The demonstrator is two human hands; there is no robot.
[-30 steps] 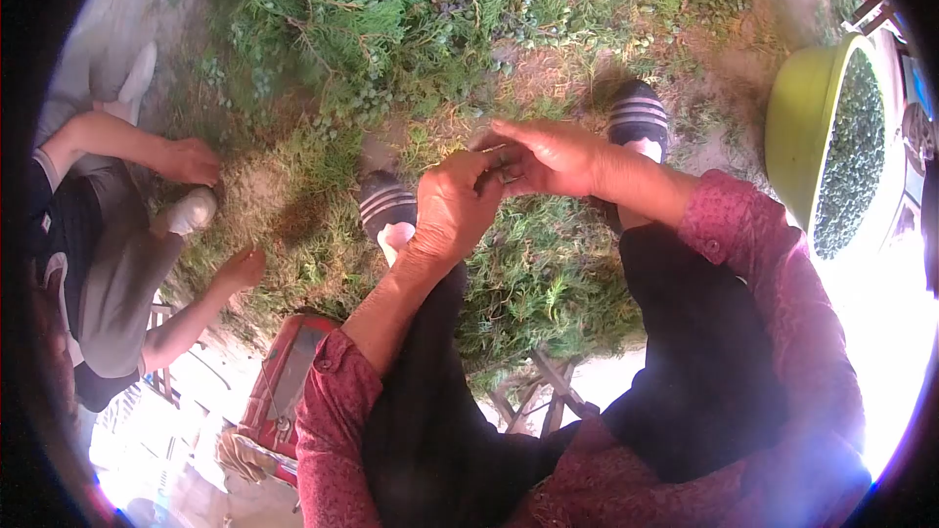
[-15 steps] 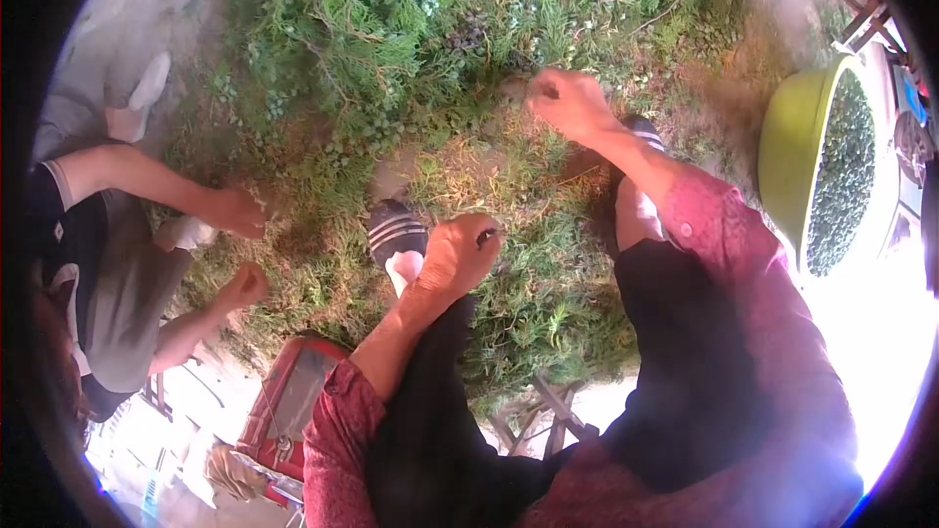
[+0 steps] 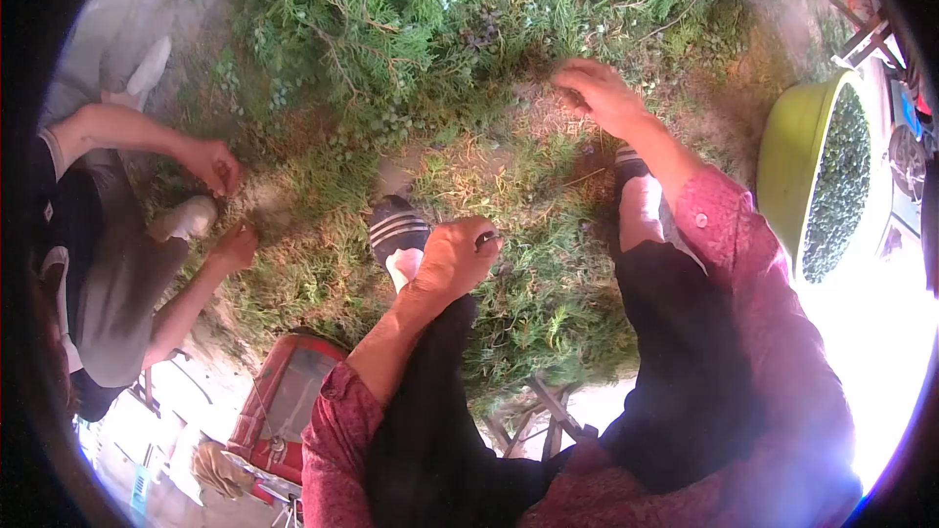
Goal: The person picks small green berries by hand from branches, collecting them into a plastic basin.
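My left hand [image 3: 458, 256] is curled into a fist above my left knee, beside the striped shoe. Something dark shows in the fist's hollow, but I cannot make out what it is. Farther forward, my right hand [image 3: 602, 98] hovers over the ground, its fingers loosely stretched and apart from the thumb; nothing shows in it. Just beyond it lies a heap of cut green conifer branches [image 3: 372, 29] bearing small pale blue-green cones. Loose sprigs [image 3: 528, 318] cover the ground between my feet.
At the right stands a yellow-green tub [image 3: 797, 156] filled with small green cones [image 3: 836, 186]. A co-worker sits at the left, both hands [image 3: 217, 168] near the sprigs. A red bag [image 3: 284, 406] lies by my left side. Wooden stool legs [image 3: 553, 411] show below me.
My right hand has shifted slightly right and its fingers have loosened from a curl. My left fist has stayed put. The co-worker's hands have drawn leftward and closer together.
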